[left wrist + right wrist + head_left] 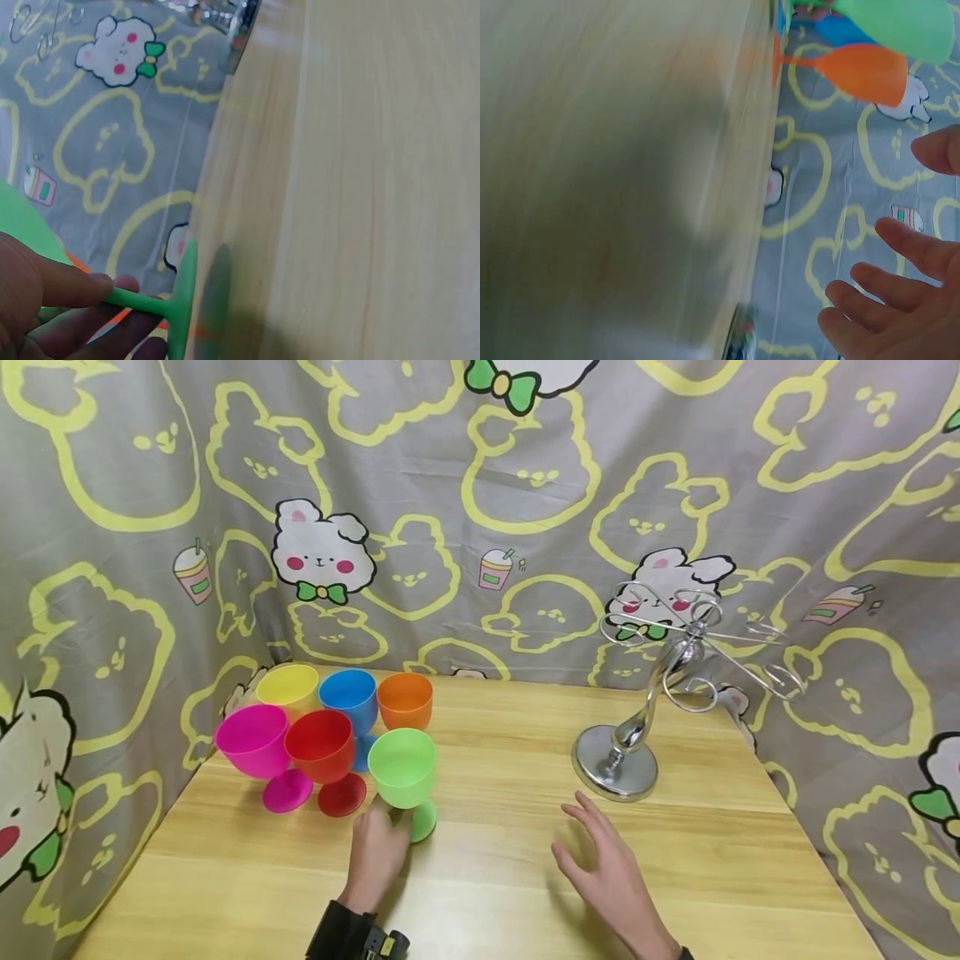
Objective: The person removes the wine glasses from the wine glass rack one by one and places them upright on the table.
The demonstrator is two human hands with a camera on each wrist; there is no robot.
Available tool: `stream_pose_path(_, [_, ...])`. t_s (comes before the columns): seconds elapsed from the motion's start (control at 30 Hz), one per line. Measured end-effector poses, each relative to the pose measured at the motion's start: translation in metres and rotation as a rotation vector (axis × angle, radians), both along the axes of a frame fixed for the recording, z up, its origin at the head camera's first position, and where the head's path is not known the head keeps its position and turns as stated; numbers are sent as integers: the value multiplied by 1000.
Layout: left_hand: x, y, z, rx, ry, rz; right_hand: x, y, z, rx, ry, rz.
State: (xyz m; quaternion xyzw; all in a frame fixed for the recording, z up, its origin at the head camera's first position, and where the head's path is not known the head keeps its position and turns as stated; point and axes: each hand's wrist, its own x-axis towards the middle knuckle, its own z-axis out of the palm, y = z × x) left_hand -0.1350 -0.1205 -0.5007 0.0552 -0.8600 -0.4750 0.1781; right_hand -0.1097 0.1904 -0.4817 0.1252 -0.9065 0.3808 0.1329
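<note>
My left hand (377,853) pinches the stem of a light green plastic goblet (403,770) between thumb and fingers. In the left wrist view the goblet's round foot (181,300) appears slightly above the tabletop, its reflection beside it. The goblet stands upright, cup upward. Over the table at the right, my right hand (617,878) is held with fingers spread and touches nothing. Close behind the green goblet are a red goblet (321,747), an orange goblet (406,703) and a blue goblet (349,700).
A magenta goblet (253,742) and a yellow goblet (288,687) stand at the left. Toward the back right is a silver metal rack (615,764) with a round base, curved post and looped wire arms. Patterned grey curtains (420,468) enclose the wooden table (510,760).
</note>
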Motion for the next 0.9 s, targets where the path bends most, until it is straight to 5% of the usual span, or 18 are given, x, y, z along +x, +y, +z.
stream_pose_path(0.9, [-29,-22,-6,-47,-36,18,7,11,-8,64,3,-2])
